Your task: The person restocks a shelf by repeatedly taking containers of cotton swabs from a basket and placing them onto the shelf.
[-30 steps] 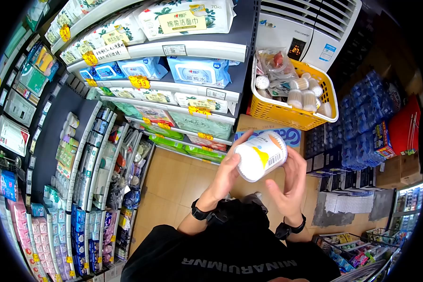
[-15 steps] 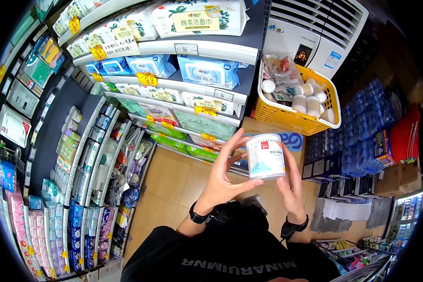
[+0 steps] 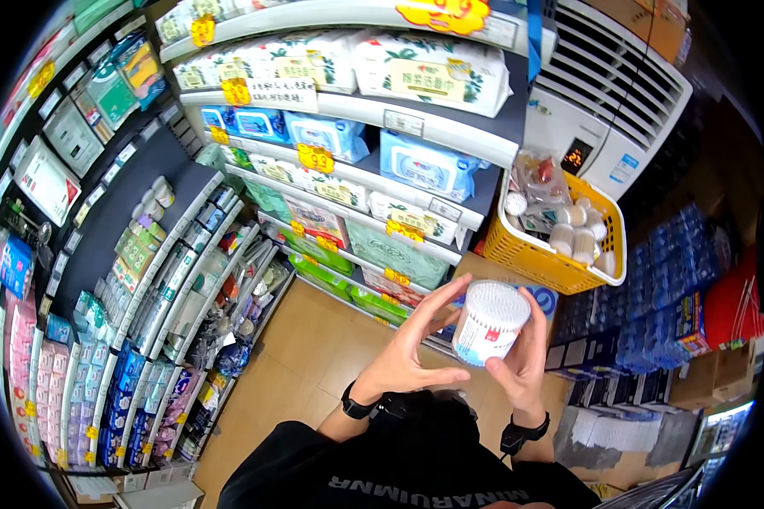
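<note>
A round tub of cotton swabs (image 3: 487,327) is held up in front of my chest, its top tilted toward me so that the white swab tips show. Its white label has a red mark and a blue patch. My right hand (image 3: 525,365) grips the right side, thumb at the lower edge and fingers along the wall. On the other side, my left hand (image 3: 416,348) curves around the tub, fingers behind its left side and thumb stretched out below it. The left fingertips' contact with the tub is partly hidden.
A yellow basket (image 3: 518,254) with several swab tubs (image 3: 582,244) and plastic bags stands beyond my hands, before a white air conditioner (image 3: 611,93). Shelves of wipes (image 3: 429,165) rise ahead; more shelves (image 3: 136,297) line the left. Wrapped bottle packs (image 3: 666,288) are stacked at right.
The tub has tipped so its top now faces me, and sits slightly lower in view. My left thumb has come away from its base. The view has shifted, moving shelves and basket right and down.
</note>
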`<state>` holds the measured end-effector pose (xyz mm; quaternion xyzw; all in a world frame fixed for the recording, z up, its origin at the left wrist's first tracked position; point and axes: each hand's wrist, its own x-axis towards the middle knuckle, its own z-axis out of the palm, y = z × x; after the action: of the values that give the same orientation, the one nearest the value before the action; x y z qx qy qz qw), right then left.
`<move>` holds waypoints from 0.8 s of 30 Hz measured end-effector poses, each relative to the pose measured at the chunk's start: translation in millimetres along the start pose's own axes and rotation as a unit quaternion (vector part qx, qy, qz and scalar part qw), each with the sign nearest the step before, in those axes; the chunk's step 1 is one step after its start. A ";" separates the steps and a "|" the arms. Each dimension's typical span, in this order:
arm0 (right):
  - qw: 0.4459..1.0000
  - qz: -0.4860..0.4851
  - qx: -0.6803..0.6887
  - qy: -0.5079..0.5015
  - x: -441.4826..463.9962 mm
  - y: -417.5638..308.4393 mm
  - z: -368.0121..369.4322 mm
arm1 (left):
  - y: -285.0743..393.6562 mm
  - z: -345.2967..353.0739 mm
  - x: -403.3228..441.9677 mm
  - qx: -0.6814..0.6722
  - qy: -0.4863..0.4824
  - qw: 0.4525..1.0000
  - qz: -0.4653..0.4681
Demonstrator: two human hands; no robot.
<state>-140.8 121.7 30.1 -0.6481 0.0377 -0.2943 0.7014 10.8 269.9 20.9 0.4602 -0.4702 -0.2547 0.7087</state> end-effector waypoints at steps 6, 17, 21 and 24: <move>0.998 -0.046 -0.039 -0.026 3.8 10.0 20.2 | 12.1 -17.6 -15.8 0.040 0.068 0.996 -0.041; 0.992 -0.025 -0.040 -0.121 7.3 26.7 63.6 | 35.8 -39.3 -66.3 0.141 0.141 0.980 0.001; 0.985 -0.004 -0.051 -0.166 9.6 33.1 78.4 | 45.0 -47.0 -89.2 0.179 0.189 0.965 0.011; 0.979 0.015 -0.029 -0.202 15.9 37.4 96.4 | 50.8 -52.4 -107.7 0.190 0.231 0.954 0.017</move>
<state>-72.2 199.3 15.7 -0.7136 -0.0865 -0.1456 0.6798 8.2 399.7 12.7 0.6246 -0.3414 -0.0350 0.7015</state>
